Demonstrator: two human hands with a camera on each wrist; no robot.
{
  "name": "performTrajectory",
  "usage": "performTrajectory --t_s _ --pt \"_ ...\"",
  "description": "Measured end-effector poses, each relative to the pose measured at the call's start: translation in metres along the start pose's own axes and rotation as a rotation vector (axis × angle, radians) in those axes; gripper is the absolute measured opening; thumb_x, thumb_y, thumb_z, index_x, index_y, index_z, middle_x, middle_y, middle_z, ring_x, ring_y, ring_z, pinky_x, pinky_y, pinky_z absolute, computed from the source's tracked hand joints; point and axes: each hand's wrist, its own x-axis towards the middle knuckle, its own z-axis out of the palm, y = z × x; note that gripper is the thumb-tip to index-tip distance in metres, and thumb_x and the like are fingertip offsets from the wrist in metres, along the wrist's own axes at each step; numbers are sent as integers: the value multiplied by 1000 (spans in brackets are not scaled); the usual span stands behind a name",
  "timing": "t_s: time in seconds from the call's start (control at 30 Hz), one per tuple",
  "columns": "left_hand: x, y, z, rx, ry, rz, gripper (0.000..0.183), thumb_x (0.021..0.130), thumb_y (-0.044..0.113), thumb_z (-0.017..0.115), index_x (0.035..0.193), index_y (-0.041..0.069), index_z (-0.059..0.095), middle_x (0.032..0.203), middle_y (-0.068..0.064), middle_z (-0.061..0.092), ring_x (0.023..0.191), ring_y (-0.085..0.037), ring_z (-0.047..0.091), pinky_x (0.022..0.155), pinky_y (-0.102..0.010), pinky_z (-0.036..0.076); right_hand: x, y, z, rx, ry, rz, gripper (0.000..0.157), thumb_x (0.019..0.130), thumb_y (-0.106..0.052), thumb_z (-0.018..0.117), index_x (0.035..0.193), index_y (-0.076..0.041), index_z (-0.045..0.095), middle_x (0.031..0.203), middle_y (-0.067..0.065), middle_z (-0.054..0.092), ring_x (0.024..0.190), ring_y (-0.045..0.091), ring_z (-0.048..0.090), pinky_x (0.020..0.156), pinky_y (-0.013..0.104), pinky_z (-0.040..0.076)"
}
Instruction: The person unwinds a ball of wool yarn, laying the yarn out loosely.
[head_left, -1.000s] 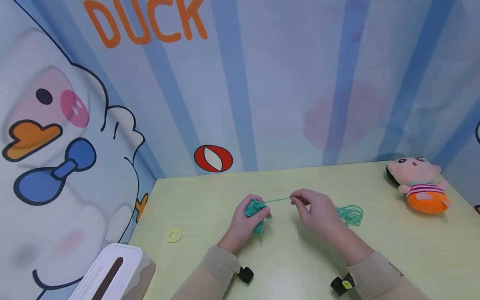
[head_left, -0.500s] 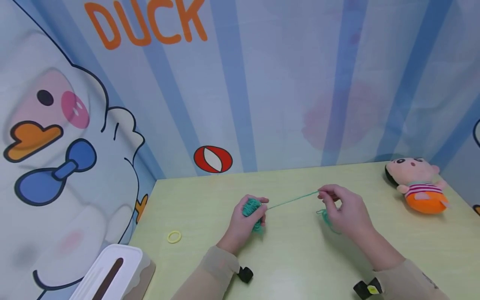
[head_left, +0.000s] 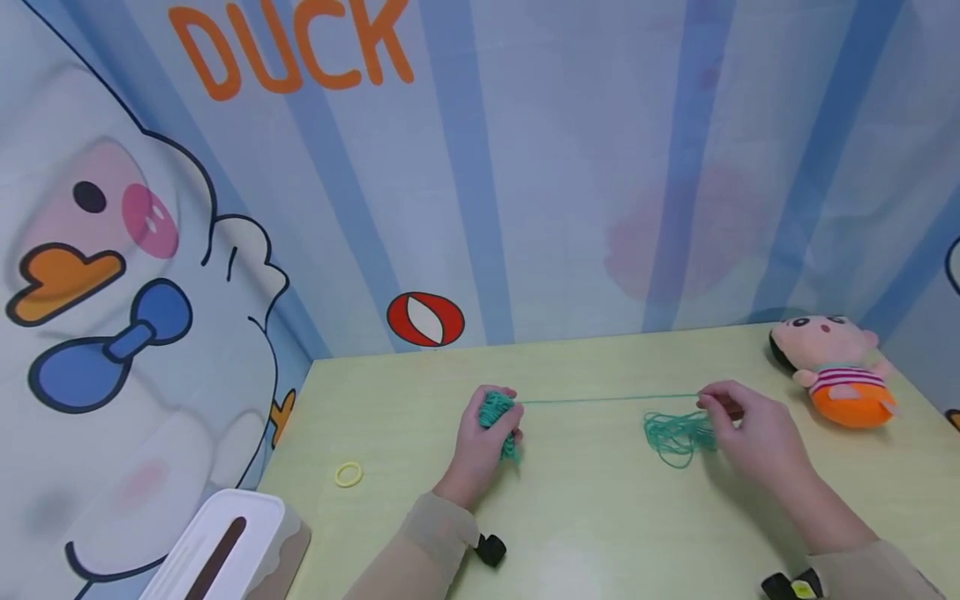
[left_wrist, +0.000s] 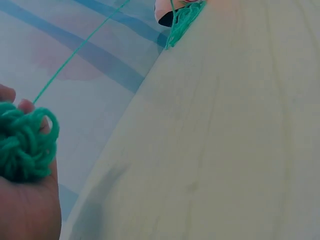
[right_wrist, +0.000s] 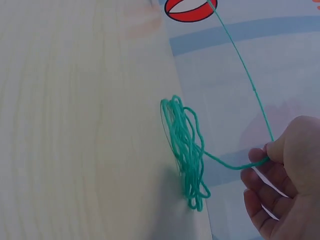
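In the head view my left hand (head_left: pixel 480 442) grips a wound bundle of green yarn (head_left: pixel 495 410), its thumb across the front. The same bundle (left_wrist: pixel 22 142) fills the palm in the left wrist view. A taut green strand (head_left: pixel 600 400) runs level from it to my right hand (head_left: pixel 761 429), which pinches it between thumb and fingertips. Loose loops of green yarn (head_left: pixel 678 435) lie on the table just left of the right hand. In the right wrist view a slack length links these loops (right_wrist: pixel 187 155) to the pinching fingertips (right_wrist: pixel 270 150).
A yellow ring (head_left: pixel 348 474) lies on the table left of the hands. At the lower left stands a white slotted box (head_left: pixel 258 517). A plush doll (head_left: pixel 836 375) rests at the back right. Behind the table (head_left: pixel 585 517) hangs a striped duck-print cloth (head_left: pixel 562 167).
My right hand has moved right, lengthening the strand between the hands; the loose loops show more fully now. My left hand has shifted slightly left, still holding the bundle.
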Motion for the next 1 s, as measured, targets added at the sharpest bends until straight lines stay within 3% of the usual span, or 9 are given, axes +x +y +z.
performTrajectory --t_s 0.07,0.13,0.27,0.4,0.5,0.6,0.73,0.87,1.0 --pt "1 -1 0 -5 15 3 36 108 30 73 134 13 56 123 -17 68 81 -21 66 77 -26 61 0 7 -3 -19 -22 25 21 109 -20 68 122 -6 76 109 16 81 93 30 73 75 27 55" --pt "1 -2 0 -10 20 11 38 107 31 74 135 13 56 123 -19 70 78 -21 67 75 -27 62 0 14 -7 -46 -42 44 22 109 -20 68 122 -5 77 111 18 80 93 31 73 76 33 57" --pt "1 -2 0 -9 23 20 43 106 36 75 140 16 58 99 -12 69 71 -20 65 71 -29 62 1 26 -13 -89 -95 84 24 108 -19 70 122 -1 78 113 22 78 91 32 71 74 36 55" --pt "-1 0 0 -23 1 16 40 107 42 73 140 22 61 90 -4 67 71 -18 65 71 -29 62 3 32 -14 -133 -174 122 25 107 -18 70 122 -1 79 109 20 80 87 28 68 72 36 54" --pt "-2 1 1 -27 -28 13 45 108 46 70 141 16 63 86 -4 69 72 -17 67 73 -28 63 3 30 -9 -145 -233 147 25 106 -19 69 121 -1 79 107 18 81 87 28 68 77 45 58" --pt "-3 2 1 -17 -55 4 53 109 46 67 142 6 62 85 -4 69 72 -16 67 73 -27 63 4 19 -1 -162 -256 153 25 104 -19 70 121 -2 79 115 22 79 96 38 70 88 60 59" --pt "-4 2 2 -8 -82 -8 56 110 44 67 143 0 58 86 -2 69 72 -15 66 73 -26 62 5 -14 13 -141 -186 69 26 103 -15 70 123 -1 78 129 32 70 114 53 65 99 71 54" --pt "-5 3 2 -14 -111 0 51 111 42 67 139 0 58 86 -2 66 72 -15 62 71 -24 59 7 -54 38 -19 -105 -126 28 104 -12 69 130 -2 76 135 26 72 124 49 67 103 68 56" --pt "-6 5 4 -34 -133 13 37 111 38 68 130 7 61 95 -8 66 72 -16 59 69 -24 57 11 -86 68 100 -159 -278 39 108 -14 68 146 -3 67 144 16 73 137 43 67 112 62 55"
